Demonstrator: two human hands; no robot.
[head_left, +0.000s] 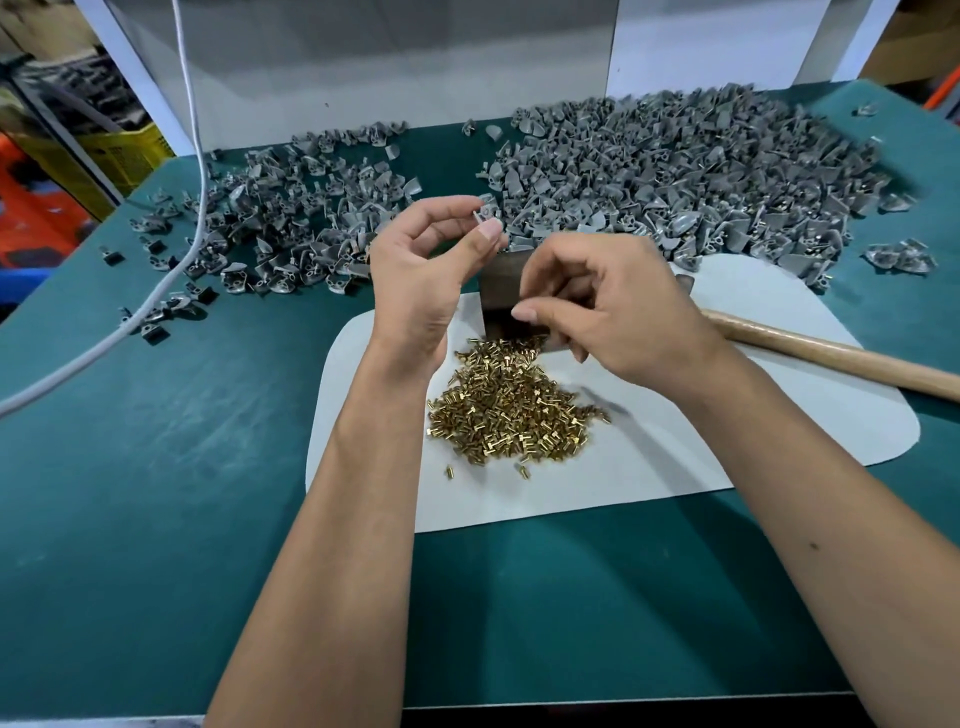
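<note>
The person's L hand (421, 270) is up over the far edge of the white mat (727, 415), palm turned in. Its grip is narrow: thumb & fingertips pinch one small grey part (484, 212). The part is held in the air, just in front of the big grey pile (675, 176) on the R side of the table (156, 467). It is tiny & partly behind the thumb, so its shape is hard to see.

The R hand (613, 306) is just beside the L one & a bit lower. Its fingers are curled in & the thumb tip sticks out to the left. The fingertips are blurry & tucked under, so one can't tell if this grip has a thing in it. The hand sits in front of a dark block (498, 291) that stands on the mat. Much of the block is hidden by the hand.

Below both hands is a heap of little gold pins (511, 410) on the mat, w/ a few loose ones at the near side. A wood handle (831, 358) lies to the R. One end is cut off at the R edge of view & the other goes behind the R hand.

A smaller grey pile (291, 218) is spread on the L side of the table. A white cord (192, 156) runs over it & off the L edge. A white board (363, 67) stands at the back. Stuff past the table is too blurry to name.
</note>
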